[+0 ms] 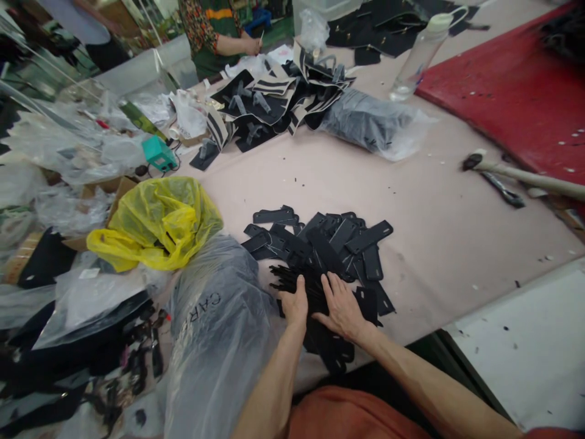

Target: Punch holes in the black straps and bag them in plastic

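Down at the near edge of the pale pink table lies a loose heap of black strap pieces. They are flat, matte tabs with rounded ends, some with a narrow slot cut through, overlapping at every angle. The nearest ones are gathered into a tighter stack that runs under the hands.

Just left of the heap a clear plastic bag bulges against it, with a crumpled yellow bag behind that. To the right and beyond the heap the tabletop is bare, as far as a hammer by a red mat and a water bottle. At the far end is another heap of black and cream pieces, where another person stands.

Both forearms reach in from below. The right hand lies palm down on the stack, fingers spread and flat — not closed on anything. The left hand sits just beside it at the stack's left side, thumb up. Its fingers are hidden, so whether it grips cannot be told.
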Tool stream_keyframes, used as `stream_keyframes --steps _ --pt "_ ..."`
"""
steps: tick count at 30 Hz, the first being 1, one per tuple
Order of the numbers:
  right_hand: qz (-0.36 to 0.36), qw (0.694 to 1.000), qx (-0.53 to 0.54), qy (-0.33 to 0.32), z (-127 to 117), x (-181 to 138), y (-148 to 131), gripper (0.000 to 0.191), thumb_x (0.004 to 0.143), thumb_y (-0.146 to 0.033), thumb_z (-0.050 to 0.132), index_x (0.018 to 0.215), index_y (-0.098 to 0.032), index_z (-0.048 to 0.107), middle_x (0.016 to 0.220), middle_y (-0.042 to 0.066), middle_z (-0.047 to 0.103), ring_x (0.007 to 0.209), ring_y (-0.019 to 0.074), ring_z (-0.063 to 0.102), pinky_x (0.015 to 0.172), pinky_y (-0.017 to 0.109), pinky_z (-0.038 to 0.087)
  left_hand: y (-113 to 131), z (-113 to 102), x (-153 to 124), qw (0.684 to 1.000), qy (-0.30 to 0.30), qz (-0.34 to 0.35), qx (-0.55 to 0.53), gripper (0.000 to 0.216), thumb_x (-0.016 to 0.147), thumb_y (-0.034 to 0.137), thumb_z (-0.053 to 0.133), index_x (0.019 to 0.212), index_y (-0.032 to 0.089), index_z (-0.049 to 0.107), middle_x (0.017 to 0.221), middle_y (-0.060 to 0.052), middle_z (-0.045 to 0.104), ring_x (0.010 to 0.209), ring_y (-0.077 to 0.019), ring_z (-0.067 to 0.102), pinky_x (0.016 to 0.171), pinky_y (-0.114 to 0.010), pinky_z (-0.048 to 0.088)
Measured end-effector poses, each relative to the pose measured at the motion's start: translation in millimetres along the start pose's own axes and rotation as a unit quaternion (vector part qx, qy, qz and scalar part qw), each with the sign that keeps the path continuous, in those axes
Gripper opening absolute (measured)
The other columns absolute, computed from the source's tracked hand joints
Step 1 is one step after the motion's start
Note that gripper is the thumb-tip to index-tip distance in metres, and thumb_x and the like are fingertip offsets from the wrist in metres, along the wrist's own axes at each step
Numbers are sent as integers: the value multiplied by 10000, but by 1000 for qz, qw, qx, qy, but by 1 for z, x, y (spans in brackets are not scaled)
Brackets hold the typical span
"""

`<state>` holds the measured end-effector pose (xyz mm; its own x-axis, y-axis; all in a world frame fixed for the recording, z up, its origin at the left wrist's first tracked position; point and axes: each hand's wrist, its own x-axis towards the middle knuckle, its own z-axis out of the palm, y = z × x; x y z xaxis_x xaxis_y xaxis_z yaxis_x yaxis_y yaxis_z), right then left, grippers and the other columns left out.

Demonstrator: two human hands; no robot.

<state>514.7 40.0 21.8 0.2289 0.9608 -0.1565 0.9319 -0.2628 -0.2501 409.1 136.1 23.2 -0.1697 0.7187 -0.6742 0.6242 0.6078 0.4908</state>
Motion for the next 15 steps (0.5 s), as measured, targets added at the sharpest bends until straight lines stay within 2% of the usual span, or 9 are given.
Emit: stream_keyframes --steps 3,6,8,11,13,15 --pt "-13 1000 7 -13 0 -1 2 1102 707 -586 695 1490 -35 149 1476 287 320 1368 381 282 1086 490 244 5 2 -2 999 31 -22 32 867 780 739 509 1252 16 428 1181 -309 611 1150 -340 611 922 -371 486" --pt "52 999 -9 -8 -1 3 -9 1158 668 -525 737 1493 -19 103 1464 286 335 1338 385 309 1089 501 227 10 9 -4 998 39 -28 43 831 822 714 454 1231 -9 432 1235 -346 558 1223 -375 550 978 -403 449" --pt "92 995 -26 0 0 5 -18 1157 654 -463 756 1496 -23 95 1468 284 326 1330 390 304 1089 503 214 12 10 -3 998 33 -32 41 783 857 677 418 1225 -14 440 1253 -348 543 1245 -378 529 995 -408 435" --pt "103 994 -35 -10 1 6 -23 1149 636 -440 770 1506 -57 123 1441 260 361 1258 376 365 1051 477 257 14 4 -4 998 6 -36 57 762 876 636 416 1251 -27 430 1258 -345 535 1253 -369 522 999 -403 433" --pt "104 994 -33 -17 2 7 -22 1124 641 -446 761 1508 -68 153 1403 244 394 1185 357 415 1011 457 295 18 -4 -9 994 46 20 92 764 883 582 444 1325 -35 366 1322 -346 477 1312 -374 456 1038 -433 400" --pt "109 993 -32 -12 3 9 -19 1010 708 -414 698 1507 -71 183 1371 239 416 1143 343 435 983 453 318 27 -7 -21 973 113 159 123 748 891 482 476 1417 -7 267 1445 -322 348 1402 -370 318 1113 -482 310"
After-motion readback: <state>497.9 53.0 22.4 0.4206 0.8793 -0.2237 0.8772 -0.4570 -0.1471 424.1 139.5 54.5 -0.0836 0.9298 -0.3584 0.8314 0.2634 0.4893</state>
